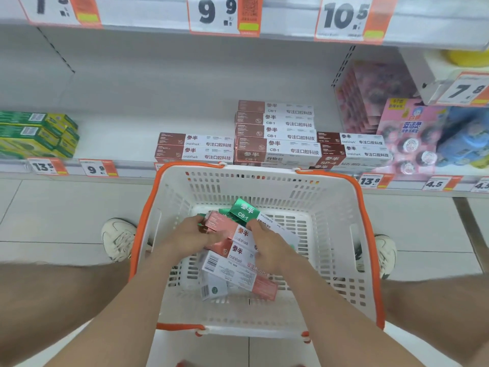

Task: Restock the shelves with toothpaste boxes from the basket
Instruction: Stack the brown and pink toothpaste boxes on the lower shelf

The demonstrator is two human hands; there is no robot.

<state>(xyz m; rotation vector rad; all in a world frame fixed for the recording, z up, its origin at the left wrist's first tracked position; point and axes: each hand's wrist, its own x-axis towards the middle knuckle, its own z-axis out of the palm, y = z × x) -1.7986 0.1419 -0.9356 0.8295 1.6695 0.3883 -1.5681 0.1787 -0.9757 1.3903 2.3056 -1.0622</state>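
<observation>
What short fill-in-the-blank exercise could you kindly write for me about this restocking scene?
The left hand and right hand grip a pink toothpaste box inside the ____.
The green box next to it is marked CB-____.
The middle price tag overhead reads ____.
Missing words: basket; 1; 9.9.

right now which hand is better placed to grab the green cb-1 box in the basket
Right, probably: the right hand lies right beside the green CB-1 box, while the left hand grips the pink box.
</observation>
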